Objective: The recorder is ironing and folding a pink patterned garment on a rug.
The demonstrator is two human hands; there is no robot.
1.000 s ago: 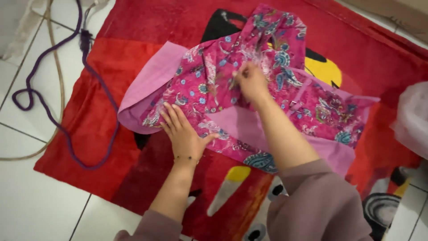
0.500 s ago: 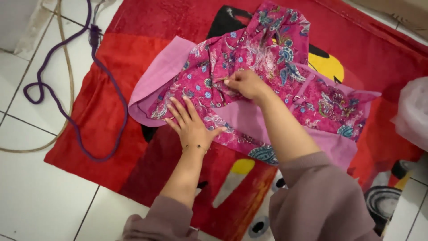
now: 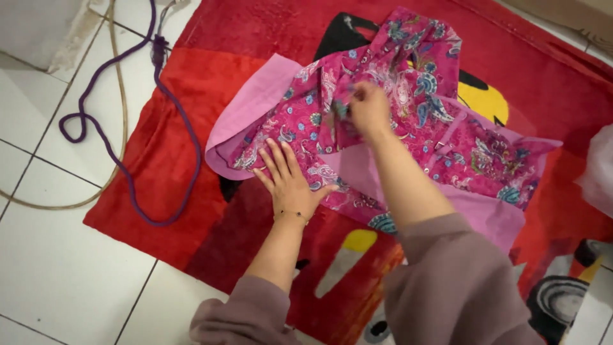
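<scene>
Floral magenta garment (image 3: 408,121), pinched by right hand (image 3: 368,108), under flat, spread left hand (image 3: 290,182).

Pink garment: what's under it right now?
The garment lies on a red blanket printed with a cartoon figure, spread over white floor tiles. Its black and yellow parts show beside the cloth; the rest is covered. The left hand presses on top.

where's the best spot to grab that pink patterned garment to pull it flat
Probably the loose plain-pink flap at the far-left edge of the patterned garment, approached from the left side over the red blanket. It lies single-layered and free of both hands. The left hand presses the near edge flat, and the right hand pinches a bunched fold mid-garment.
</scene>
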